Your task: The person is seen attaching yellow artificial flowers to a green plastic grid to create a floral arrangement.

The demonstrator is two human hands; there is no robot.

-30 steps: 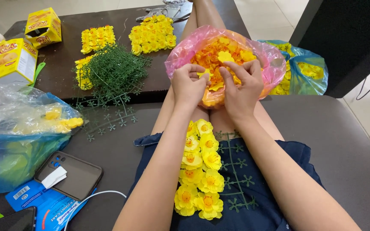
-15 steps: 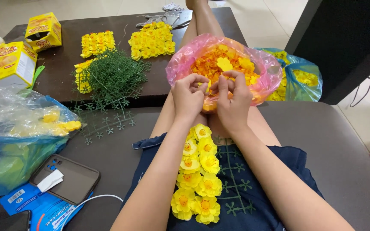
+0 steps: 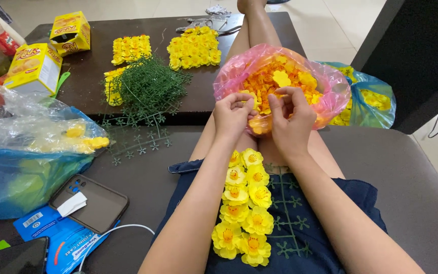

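A small orange-and-yellow flower piece [image 3: 259, 123] is pinched between the fingertips of both hands, just in front of the pink bag [image 3: 239, 71] of loose petals that rests on the legs. The left hand [image 3: 232, 115] is curled shut on the piece from one side; the right hand [image 3: 291, 119] is closed on it from the other, thumb and forefinger bent inward. The step in hand is judged to be the fitting together of one flower. A precise press of the parts is called for next, then a free peg to be found on the green grid [image 3: 286, 208] lying on the lap just below the wrists, beside the flowers [image 3: 244, 208] already fixed there. Well to the left of the left hand, a heap of green grids [image 3: 148, 86] and finished yellow panels [image 3: 193, 46] lie on the dark worktop [image 3: 92, 86]. Compared with a second ago, both hands are drawn out of the bag and brought closer together.
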